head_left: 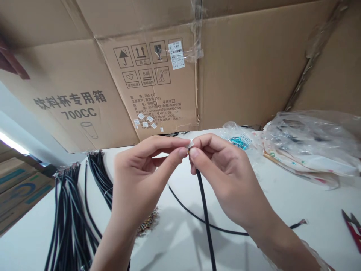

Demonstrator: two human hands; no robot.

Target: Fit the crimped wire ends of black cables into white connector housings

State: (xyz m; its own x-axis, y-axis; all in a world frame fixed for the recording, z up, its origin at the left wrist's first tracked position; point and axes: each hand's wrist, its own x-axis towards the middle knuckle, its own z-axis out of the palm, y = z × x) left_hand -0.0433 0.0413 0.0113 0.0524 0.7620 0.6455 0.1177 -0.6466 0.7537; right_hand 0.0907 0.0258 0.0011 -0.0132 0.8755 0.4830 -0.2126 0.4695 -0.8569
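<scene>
My left hand [141, 177] and my right hand [222, 173] meet above the white table [282, 203], fingertips pinched together. Between them is a small white connector or tag [191, 144], too small to identify exactly, at the top end of a black cable [205, 210]. My right hand grips the cable's end, and my left thumb and forefinger pinch the white piece. Below my hands, a second black cable [214, 224] lies looped on the table. Its far end has a small metal-tipped connector [300, 224].
Bundles of black cables [70, 222] lie at the left, beside a pile of small wire ends [148, 222]. Red-handled thread snips [352, 229] lie at the right edge. Clear plastic bags [310, 143], one holding blue parts [237, 141], stand behind. A large cardboard box [146, 75] fills the top.
</scene>
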